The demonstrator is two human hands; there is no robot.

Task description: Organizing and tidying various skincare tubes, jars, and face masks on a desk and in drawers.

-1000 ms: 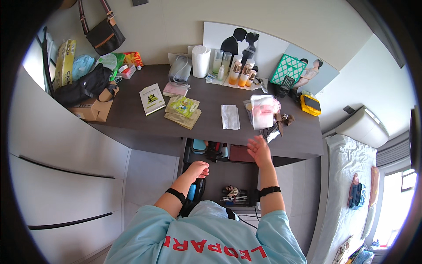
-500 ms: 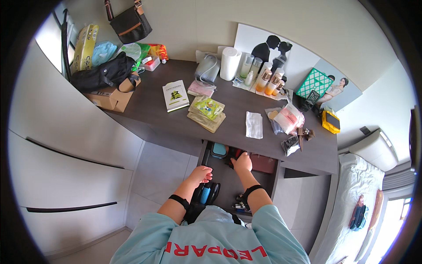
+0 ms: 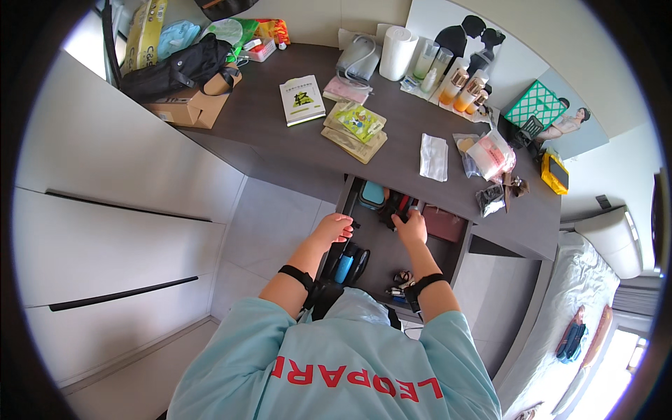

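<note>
A desk drawer (image 3: 392,255) is pulled out in front of me. My left hand (image 3: 336,228) is over its left edge with the fingers curled; a small dark bit shows at the fingertips, too small to name. Toward the drawer's back, my right hand (image 3: 411,227) has thumb and fingers around dark and red items, whose kind I cannot make out. A teal-lidded case (image 3: 373,193) lies at the back left, and a dark red flat case (image 3: 444,223) is to the right of my right hand. Nearer me are a blue cylinder (image 3: 344,268) and a black oval item (image 3: 360,264).
On the dark desk (image 3: 273,150) are a book (image 3: 302,100), flat packets (image 3: 357,129), a white tissue (image 3: 434,157), plastic-wrapped items (image 3: 490,154), bottles (image 3: 455,87) and a paper roll (image 3: 397,54). A cardboard box (image 3: 189,105) occupies the left end. A white cabinet (image 3: 126,245) stands left, a bed (image 3: 574,280) right.
The view has shifted, so the desk and drawer sit higher and further right in the picture. My right hand stays among the items at the drawer's back; my left remains at its left edge.
</note>
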